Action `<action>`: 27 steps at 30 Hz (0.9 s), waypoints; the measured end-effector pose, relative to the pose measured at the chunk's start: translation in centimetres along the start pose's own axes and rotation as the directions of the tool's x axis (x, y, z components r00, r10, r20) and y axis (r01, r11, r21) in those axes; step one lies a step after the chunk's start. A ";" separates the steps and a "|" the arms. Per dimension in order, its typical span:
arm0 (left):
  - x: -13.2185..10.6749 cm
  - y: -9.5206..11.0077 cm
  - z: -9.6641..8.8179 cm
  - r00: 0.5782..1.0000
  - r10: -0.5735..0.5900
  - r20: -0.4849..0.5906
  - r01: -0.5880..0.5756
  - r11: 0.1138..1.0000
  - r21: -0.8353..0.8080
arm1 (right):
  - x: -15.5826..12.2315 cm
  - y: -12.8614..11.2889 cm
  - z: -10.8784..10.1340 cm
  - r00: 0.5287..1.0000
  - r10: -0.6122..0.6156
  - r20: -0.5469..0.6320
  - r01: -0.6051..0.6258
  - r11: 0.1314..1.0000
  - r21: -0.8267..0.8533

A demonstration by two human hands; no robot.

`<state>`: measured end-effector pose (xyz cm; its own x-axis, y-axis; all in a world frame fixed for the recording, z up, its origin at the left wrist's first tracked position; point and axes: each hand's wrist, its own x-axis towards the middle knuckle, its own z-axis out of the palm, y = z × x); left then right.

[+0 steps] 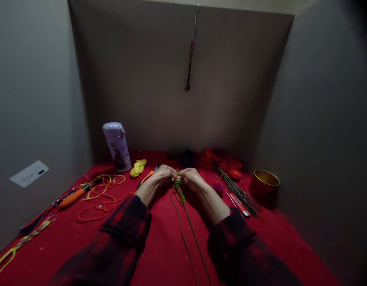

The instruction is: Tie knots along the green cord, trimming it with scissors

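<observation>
Close together over the red cloth [162,246], both hands work at a green knotted cord [179,194]. My left hand [165,174] pinches it from the left, fingertips closed. From the other side my right hand [191,177] also grips the cord between closed fingers. Loops of the cord hang just below the fingertips, and two long strands trail toward me across the cloth. The exact shape of the knot between the fingers is too small to make out. An orange-handled tool [147,176] lies partly hidden behind my left hand.
Left: purple bottle [116,147], yellow yarn [138,168], tangled red-orange cord [104,208], another orange handle [72,198], braided keyring strap [37,229]. Right: red yarn [223,161], thin stems [235,186], red-handled cutter [239,204], gold-lined bowl [264,180]. A dark braid [189,65] hangs behind.
</observation>
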<state>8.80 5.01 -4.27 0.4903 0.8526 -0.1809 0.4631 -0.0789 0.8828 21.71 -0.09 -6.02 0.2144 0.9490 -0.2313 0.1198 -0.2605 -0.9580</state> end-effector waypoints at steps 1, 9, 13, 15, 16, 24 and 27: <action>0.0 0.0 0.0 1.000 -0.006 0.006 0.006 1.000 0.001 | 0.0 0.0 -0.1 1.000 0.002 -0.003 -0.002 1.000 0.002; 0.5 -0.3 0.2 0.999 -0.054 -0.005 0.054 0.998 0.025 | 0.2 0.2 0.1 0.999 0.030 -0.025 -0.030 1.000 -0.001; 0.8 -0.5 0.4 0.997 -0.061 -0.049 0.063 0.997 0.054 | 0.3 0.2 0.3 0.999 0.026 -0.024 -0.026 1.000 0.007; 1.1 -0.5 0.6 0.996 -0.065 -0.067 0.070 0.995 0.072 | 0.3 0.1 0.2 1.000 0.022 -0.008 -0.022 1.000 0.017; 1.2 -0.6 0.6 0.995 -0.068 -0.073 0.073 0.994 0.077 | 0.2 0.1 0.1 1.000 0.022 0.004 -0.022 1.000 0.017; 1.8 -0.6 0.4 0.990 0.011 -0.143 0.046 0.919 0.392 | 0.4 0.4 0.0 1.000 0.004 -0.019 -0.005 0.998 -0.057; 1.2 0.2 0.2 0.986 0.063 -0.152 0.018 0.876 0.482 | 0.4 0.4 0.1 0.999 0.009 -0.033 -0.012 0.998 -0.068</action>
<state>9.65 5.89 -4.45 0.4007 0.9144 -0.0570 0.7702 -0.3025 0.5615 21.75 0.24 -6.51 0.2476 0.9400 -0.2346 0.1831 -0.2832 -0.9414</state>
